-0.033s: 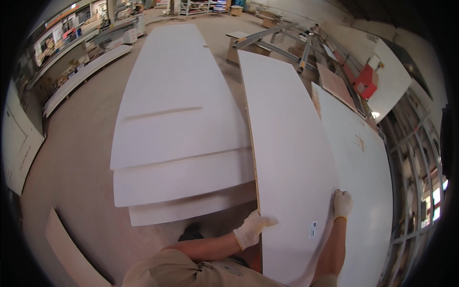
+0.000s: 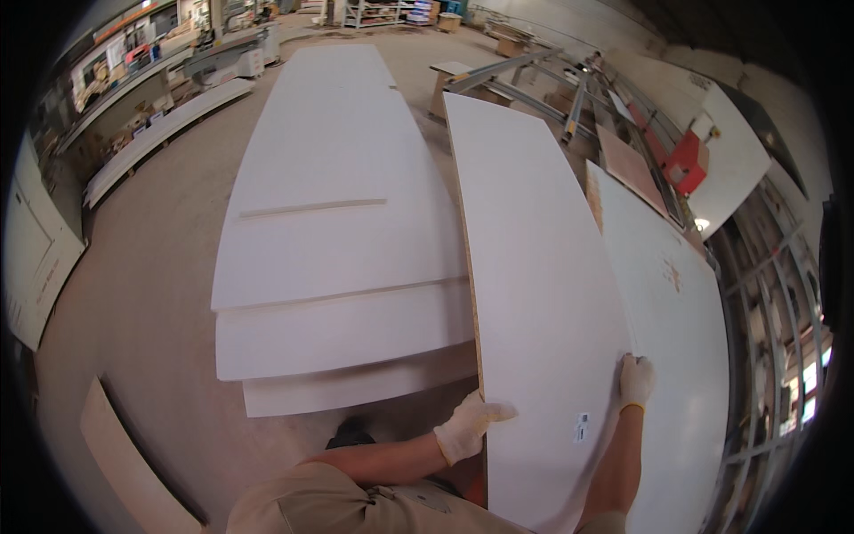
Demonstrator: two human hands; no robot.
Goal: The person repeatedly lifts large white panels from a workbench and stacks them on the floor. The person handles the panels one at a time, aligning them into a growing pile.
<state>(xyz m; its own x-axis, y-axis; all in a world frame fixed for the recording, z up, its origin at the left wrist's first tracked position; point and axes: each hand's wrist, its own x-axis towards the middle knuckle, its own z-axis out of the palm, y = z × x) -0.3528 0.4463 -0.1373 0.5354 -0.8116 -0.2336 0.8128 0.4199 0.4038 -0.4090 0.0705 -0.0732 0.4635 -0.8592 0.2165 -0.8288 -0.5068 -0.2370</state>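
Watching from my remote post. White panel [image 2: 534, 294] lies between the stacked boards [image 2: 311, 151] on the left and a wide pale board [image 2: 685, 347] on the right; its near end runs down to the wearer's body, small label [image 2: 581, 427] on its face.

Left grip [image 2: 464, 429]: gloved, closed on the panel's left long edge, thumb flat on the face, fingers out of sight behind it. Right grip [image 2: 637, 381]: gloved, curled tight on the opposite edge, higher up the panel. I can't tell how far those fingers reach underneath.

Step in hand, by my reading: steadying and steering the panel with both hands. Whether its far end bears on anything, I can't make out.

Next move, I judge, calls for even pressure on both edges and small, matched shifts, since the long far end would swing wide on any twist. Left edge sits close against the stack in my view; I'd want that side watched for scraping. Bare chipboard core shows along that edge, so I'd expect chipping if knocked.
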